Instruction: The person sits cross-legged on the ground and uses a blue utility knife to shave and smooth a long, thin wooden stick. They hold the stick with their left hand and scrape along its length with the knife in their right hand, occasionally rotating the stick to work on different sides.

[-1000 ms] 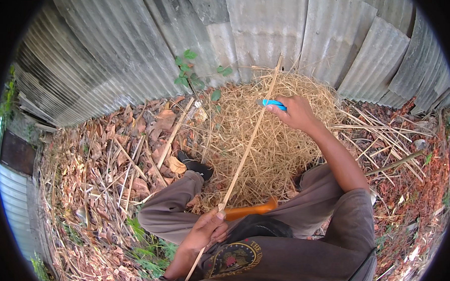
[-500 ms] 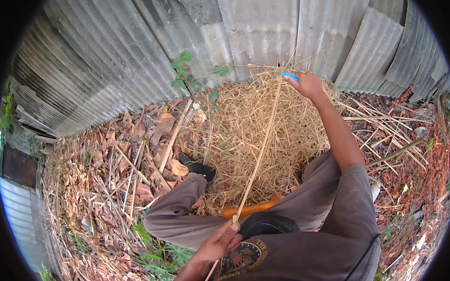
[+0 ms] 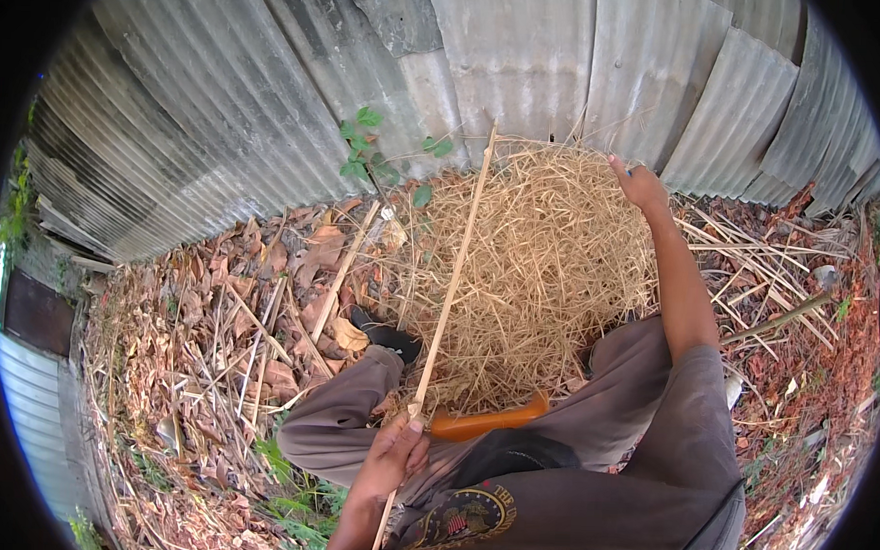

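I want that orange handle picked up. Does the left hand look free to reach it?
Probably not yet: the left hand is closed on the long bamboo strip. The orange handle lies just beside it, uncovered.

corrugated metal fence (image 3: 525, 74) just behind straw heap (image 3: 547, 269)

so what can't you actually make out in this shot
- Head view: the lower end of the long pale stick runs past the left hand and off the bottom edge.
- Head view: whatever the right hand holds is hidden by its fingers.
- Head view: the orange handle shows only partly; its far end is buried under the dry straw pile.
- Head view: the right foot is hidden behind the knee and straw.
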Action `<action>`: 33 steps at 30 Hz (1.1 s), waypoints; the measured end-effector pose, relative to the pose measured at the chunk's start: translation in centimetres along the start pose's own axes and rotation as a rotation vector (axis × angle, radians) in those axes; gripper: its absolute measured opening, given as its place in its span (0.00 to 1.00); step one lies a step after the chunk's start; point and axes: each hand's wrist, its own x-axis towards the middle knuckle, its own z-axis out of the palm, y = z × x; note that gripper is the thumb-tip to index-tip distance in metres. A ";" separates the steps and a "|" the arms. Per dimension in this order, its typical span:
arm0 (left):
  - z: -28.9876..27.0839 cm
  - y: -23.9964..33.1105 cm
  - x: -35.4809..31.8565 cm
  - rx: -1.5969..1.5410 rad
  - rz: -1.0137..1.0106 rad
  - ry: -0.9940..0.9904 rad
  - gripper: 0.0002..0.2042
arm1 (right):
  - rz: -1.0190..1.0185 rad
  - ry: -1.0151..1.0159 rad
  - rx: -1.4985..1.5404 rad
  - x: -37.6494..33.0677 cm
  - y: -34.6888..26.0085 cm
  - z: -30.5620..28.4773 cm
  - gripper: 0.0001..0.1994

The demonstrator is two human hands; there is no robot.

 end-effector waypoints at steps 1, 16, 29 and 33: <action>0.3 0.4 0.3 -0.001 0.018 -0.007 0.09 | -0.071 -0.043 0.001 -1.8 -2.3 -0.9 0.45; 2.7 3.1 4.2 0.018 0.286 0.000 0.08 | -1.185 -0.252 0.144 -26.0 -16.4 0.5 0.32; 4.3 3.0 3.6 -0.138 0.216 -0.032 0.06 | -1.095 -0.091 0.123 -24.4 -16.1 1.1 0.37; 5.3 2.0 2.2 -0.070 0.204 -0.112 0.07 | -0.676 0.058 0.057 -16.2 -15.0 -0.2 0.41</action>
